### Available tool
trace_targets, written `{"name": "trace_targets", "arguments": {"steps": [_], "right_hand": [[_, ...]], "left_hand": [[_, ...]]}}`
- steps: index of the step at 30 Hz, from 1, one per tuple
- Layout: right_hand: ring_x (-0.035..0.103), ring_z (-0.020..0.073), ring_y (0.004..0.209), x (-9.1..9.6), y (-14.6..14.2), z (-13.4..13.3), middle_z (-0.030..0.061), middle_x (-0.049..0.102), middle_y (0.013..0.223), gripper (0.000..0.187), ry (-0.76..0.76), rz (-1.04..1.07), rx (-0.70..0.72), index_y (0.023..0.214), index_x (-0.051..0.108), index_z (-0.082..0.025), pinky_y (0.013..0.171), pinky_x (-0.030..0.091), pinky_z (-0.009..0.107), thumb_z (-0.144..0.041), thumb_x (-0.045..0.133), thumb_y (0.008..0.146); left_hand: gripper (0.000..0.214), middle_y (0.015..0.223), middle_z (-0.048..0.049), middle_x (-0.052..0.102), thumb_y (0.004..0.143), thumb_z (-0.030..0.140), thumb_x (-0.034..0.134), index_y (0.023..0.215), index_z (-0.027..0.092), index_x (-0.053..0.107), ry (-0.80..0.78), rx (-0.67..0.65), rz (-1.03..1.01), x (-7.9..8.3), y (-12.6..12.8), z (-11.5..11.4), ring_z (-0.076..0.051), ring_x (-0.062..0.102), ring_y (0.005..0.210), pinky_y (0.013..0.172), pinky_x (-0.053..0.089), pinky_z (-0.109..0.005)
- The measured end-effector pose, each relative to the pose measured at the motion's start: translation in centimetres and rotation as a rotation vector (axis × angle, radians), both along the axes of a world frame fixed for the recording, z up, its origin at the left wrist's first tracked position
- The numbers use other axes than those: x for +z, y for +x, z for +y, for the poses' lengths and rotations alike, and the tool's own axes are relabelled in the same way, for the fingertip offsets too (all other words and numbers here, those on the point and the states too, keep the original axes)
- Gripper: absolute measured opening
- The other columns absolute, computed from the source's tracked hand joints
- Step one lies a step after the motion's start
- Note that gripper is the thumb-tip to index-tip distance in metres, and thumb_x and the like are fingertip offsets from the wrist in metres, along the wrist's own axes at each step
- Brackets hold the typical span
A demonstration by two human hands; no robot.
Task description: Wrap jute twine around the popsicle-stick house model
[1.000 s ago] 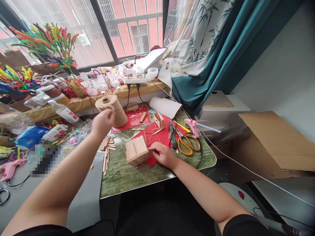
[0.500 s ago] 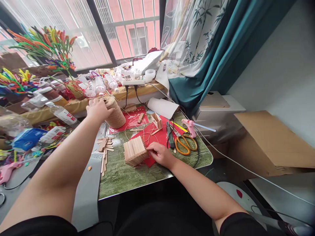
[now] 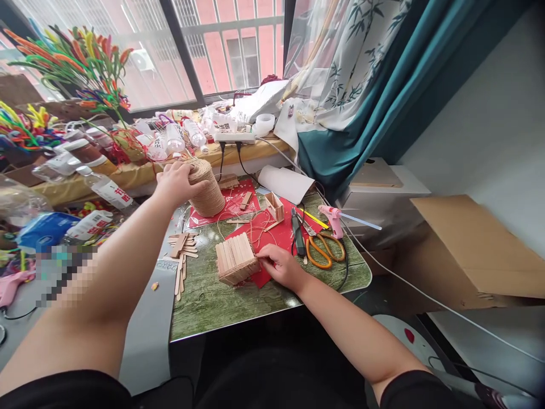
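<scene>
My left hand is curled around the upper left side of a spool of jute twine, standing at the table's back left. Closed in a pinch, my right hand is at the right edge of a box built from craft sticks. Whether a strand of twine is also between those fingertips cannot be made out. Loose twine trails in loops over red paper behind the box. A smaller wooden stick box sits there too.
Orange-handled scissors, a dark-handled tool and a pink glue gun with its cord lie to the right. Loose craft sticks are piled left. A power strip and bottles crowd the sill.
The camera view has shifted slightly. My left hand and the top of the twine spool have moved a little to the right. My right hand stays at the craft-stick box.
</scene>
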State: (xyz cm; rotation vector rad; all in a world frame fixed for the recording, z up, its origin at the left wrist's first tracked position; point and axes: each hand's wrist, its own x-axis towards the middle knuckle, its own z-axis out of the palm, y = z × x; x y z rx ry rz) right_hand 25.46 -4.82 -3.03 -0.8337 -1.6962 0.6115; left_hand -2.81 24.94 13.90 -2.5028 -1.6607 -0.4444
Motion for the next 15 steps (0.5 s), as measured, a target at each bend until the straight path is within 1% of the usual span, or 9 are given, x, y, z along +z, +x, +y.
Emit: {"name": "trace_targets", "arguments": {"steps": [2,3,5,7,9,10,12,14,15], "right_hand": [[0.072,0.0212,0.101,0.0,-0.1,0.0,0.0099,0.073,0.106,0.016,-0.001,0.004,-0.008,0.117,0.071,-0.024,0.092,0.061,0.038,-0.022,0.058,0.107],[0.072,0.0214,0.101,0.0,-0.1,0.0,0.0099,0.074,0.105,0.016,-0.003,0.004,-0.009,0.117,0.071,-0.024,0.091,0.061,0.038,-0.022,0.058,0.107],[0.073,0.0218,0.101,-0.1,-0.2,-0.1,0.0102,0.074,0.106,0.017,-0.011,-0.002,-0.008,0.118,0.071,-0.024,0.092,0.062,0.039,-0.022,0.058,0.107],[0.073,0.0223,0.101,-0.1,-0.2,-0.3,0.0105,0.075,0.107,0.017,-0.02,-0.007,-0.015,0.118,0.071,-0.024,0.092,0.062,0.04,-0.023,0.058,0.107],[0.073,0.0226,0.101,-0.1,-0.3,-0.4,0.0105,0.075,0.108,0.017,-0.026,-0.015,-0.025,0.118,0.072,-0.024,0.092,0.062,0.041,-0.023,0.059,0.107],[0.073,0.0228,0.102,-0.1,-0.3,-0.4,0.0104,0.075,0.108,0.017,-0.027,-0.02,-0.031,0.119,0.072,-0.024,0.092,0.062,0.041,-0.023,0.06,0.106],[0.073,0.0227,0.101,0.0,-0.4,-0.5,0.0099,0.075,0.107,0.017,-0.028,-0.03,-0.033,0.119,0.071,-0.025,0.091,0.062,0.04,-0.022,0.061,0.106],[0.072,0.0221,0.1,0.0,-0.5,-0.4,0.0092,0.074,0.107,0.017,-0.03,-0.038,-0.035,0.119,0.071,-0.025,0.091,0.061,0.039,-0.02,0.061,0.106],[0.072,0.0218,0.1,0.1,-0.6,-0.4,0.0089,0.074,0.107,0.017,-0.032,-0.04,-0.036,0.118,0.071,-0.025,0.091,0.061,0.039,-0.02,0.061,0.105]], "left_hand": [[0.065,0.147,-0.0172,0.059,0.084,0.063,0.068,0.137,0.027,0.064,0.035,0.033,-0.031,-0.2,0.4,-0.3,-0.047,0.045,0.14,0.115,0.035,-0.069],[0.064,0.146,-0.0162,0.059,0.084,0.061,0.069,0.138,0.027,0.065,0.017,-0.002,-0.061,-0.1,0.0,-0.1,-0.045,0.047,0.14,0.117,0.037,-0.066],[0.063,0.152,-0.0126,0.055,0.084,0.053,0.069,0.142,0.028,0.064,-0.061,-0.128,-0.119,0.2,-1.4,0.4,-0.039,0.047,0.143,0.122,0.037,-0.057],[0.065,0.16,-0.0092,0.048,0.085,0.049,0.067,0.147,0.031,0.062,-0.133,-0.215,-0.147,0.4,-3.0,0.6,-0.036,0.042,0.15,0.127,0.033,-0.053],[0.06,0.162,-0.008,0.044,0.088,0.053,0.065,0.146,0.036,0.064,-0.114,-0.168,-0.141,0.2,-3.5,0.0,-0.04,0.035,0.153,0.128,0.027,-0.06],[0.058,0.159,-0.0093,0.046,0.088,0.058,0.066,0.143,0.037,0.066,-0.048,-0.114,-0.146,0.0,-3.2,-0.4,-0.043,0.035,0.151,0.126,0.027,-0.064],[0.06,0.148,-0.015,0.05,0.088,0.065,0.067,0.137,0.031,0.069,0.049,-0.051,-0.153,-0.4,-1.8,-1.4,-0.046,0.04,0.143,0.12,0.032,-0.066],[0.059,0.142,-0.0175,0.052,0.089,0.063,0.067,0.134,0.025,0.071,0.091,-0.025,-0.178,-0.7,-0.7,-1.8,-0.046,0.042,0.138,0.119,0.035,-0.063],[0.057,0.141,-0.0178,0.053,0.09,0.06,0.067,0.133,0.023,0.071,0.088,-0.04,-0.173,-0.7,-0.6,-1.7,-0.046,0.042,0.138,0.12,0.034,-0.063]]}}
